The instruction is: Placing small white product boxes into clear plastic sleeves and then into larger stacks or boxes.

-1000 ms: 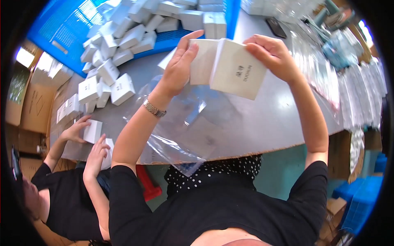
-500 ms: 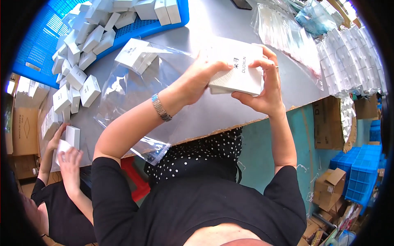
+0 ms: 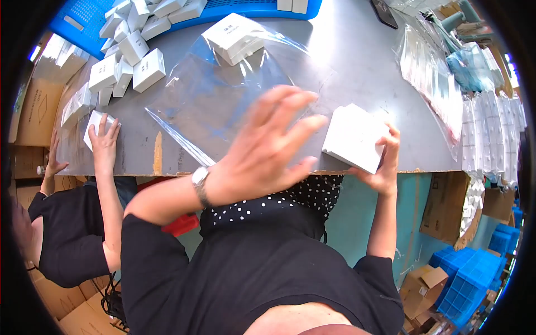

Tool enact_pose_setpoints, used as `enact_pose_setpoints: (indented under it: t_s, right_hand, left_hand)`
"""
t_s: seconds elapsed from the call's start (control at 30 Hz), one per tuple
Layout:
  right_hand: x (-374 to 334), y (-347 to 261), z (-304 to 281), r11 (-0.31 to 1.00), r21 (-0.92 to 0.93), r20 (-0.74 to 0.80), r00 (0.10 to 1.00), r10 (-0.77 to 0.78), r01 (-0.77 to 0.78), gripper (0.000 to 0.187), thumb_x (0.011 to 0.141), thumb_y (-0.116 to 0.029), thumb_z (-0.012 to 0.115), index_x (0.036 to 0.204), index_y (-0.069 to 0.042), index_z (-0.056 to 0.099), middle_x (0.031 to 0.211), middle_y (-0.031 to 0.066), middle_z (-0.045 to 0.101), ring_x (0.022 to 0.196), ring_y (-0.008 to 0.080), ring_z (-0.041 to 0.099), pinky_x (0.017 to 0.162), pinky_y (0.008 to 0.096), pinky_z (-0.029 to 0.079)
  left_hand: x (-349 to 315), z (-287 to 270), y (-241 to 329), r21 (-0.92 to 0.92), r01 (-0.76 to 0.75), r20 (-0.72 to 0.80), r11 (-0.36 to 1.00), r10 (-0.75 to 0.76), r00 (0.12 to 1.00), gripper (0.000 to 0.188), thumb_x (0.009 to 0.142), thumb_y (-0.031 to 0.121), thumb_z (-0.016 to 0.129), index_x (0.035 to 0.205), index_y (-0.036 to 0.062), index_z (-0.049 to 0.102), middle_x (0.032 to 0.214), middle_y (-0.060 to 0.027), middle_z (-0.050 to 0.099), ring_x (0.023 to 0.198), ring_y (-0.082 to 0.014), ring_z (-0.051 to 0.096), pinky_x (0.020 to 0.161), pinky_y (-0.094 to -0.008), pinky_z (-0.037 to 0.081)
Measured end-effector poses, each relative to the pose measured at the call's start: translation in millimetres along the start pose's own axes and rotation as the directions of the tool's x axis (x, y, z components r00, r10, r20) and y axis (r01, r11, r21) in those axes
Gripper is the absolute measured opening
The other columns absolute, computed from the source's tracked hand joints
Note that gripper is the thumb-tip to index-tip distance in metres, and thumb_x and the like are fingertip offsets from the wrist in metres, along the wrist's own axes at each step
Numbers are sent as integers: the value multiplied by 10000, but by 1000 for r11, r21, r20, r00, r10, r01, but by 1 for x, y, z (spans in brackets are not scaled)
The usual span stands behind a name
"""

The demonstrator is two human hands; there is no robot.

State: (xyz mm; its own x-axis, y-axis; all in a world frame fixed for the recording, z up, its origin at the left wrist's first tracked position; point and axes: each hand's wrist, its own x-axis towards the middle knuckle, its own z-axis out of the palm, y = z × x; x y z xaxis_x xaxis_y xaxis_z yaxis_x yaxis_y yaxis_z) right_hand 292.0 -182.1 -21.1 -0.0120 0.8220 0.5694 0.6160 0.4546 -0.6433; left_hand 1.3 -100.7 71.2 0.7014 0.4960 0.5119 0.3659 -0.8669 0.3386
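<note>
My right hand grips a small stack of white boxes at the table's front edge, thumb below and fingers along the right side. My left hand, a metal-banded watch on its wrist, has let its fingers spread and holds nothing. It hovers just left of the stack, over the right side of a clear plastic bag. That bag lies flat on the grey table, its open-looking edge toward me. More white boxes sit at the bag's far end and appear to be inside it.
A blue basket and loose white boxes occupy the far left. At the left, a co-worker's hand rests on a white box. Flat clear bags lie at the right, with a dark phone behind them.
My left hand has come off the boxes and moved left and down, fingers spreading. My right hand has lowered the stack toward the table's front edge. The view has also shifted.
</note>
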Motion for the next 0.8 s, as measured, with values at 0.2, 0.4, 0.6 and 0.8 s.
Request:
enact_pose_setpoints:
  t_s: [0.2, 0.4, 0.6, 0.8]
  right_hand:
    - [6, -6, 9, 989, -147, 46, 999, -15, 21, 743, 503, -146, 863, 1100, -113, 421, 1224, 236, 488, 1184, 387, 473, 946, 502, 439]
    - [30, -27, 60, 952, 305, 111, 994, -11, -24, 778, 503, -242, 873, 1111, -111, 405, 1214, 209, 467, 1198, 331, 445, 984, 481, 396]
    - [35, -35, 57, 994, -90, 193, 980, -36, 54, 733, 524, -128, 837, 1104, -92, 390, 1243, 261, 445, 1234, 434, 436, 978, 526, 406]
    - [28, -30, 64, 1000, 31, 156, 988, -10, 5, 759, 510, -207, 882, 1100, -92, 417, 1249, 229, 458, 1257, 392, 436, 1004, 508, 405]
  left_hand:
    - [-56, -6, -41, 345, 342, -124, 874, -319, 940, 474, 718, 80, 727, 1166, 70, 574, 1130, -135, 562, 1052, -326, 528, 868, -432, 437]
    - [-61, -11, -55, -3, 482, -135, 876, -478, 868, 325, 775, 91, 707, 1063, 38, 566, 1000, -137, 571, 939, -303, 559, 829, -408, 456]
    - [-87, 21, -61, 117, 515, 0, 849, -518, 855, 392, 769, 278, 779, 1018, 41, 590, 947, -124, 569, 901, -305, 554, 832, -397, 476]
    - [-87, 12, -74, -99, 501, -86, 860, -509, 856, 114, 860, 117, 692, 890, 30, 624, 769, -74, 595, 670, -232, 571, 660, -331, 489]
